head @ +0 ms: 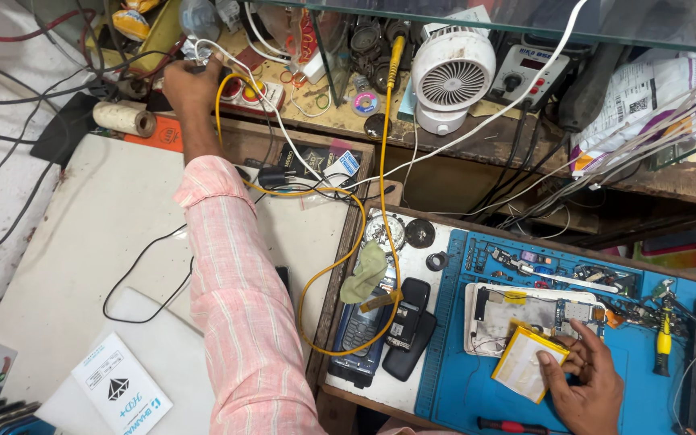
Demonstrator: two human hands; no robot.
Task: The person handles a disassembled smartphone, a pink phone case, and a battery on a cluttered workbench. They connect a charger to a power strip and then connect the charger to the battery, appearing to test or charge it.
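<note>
My left hand (189, 84) reaches far up to the shelf at the back left, its fingers closed around a plug or small part next to a red and white power strip (253, 93); what it grips is hidden. A yellow cable (340, 266) loops down from there over the bench. My right hand (586, 380) rests on the blue work mat (461, 379), fingers pressing on a flat yellow battery pack (525, 362). Just above it lies an opened device with a bare circuit board (525, 310).
A small white fan (451, 71) and a soldering station (530, 72) stand on the cluttered shelf. Two dark phones (388, 326) and a green cloth (364, 272) lie left of the mat. Yellow-handled pliers (664, 338) sit at right, a tape roll (125, 119) at left.
</note>
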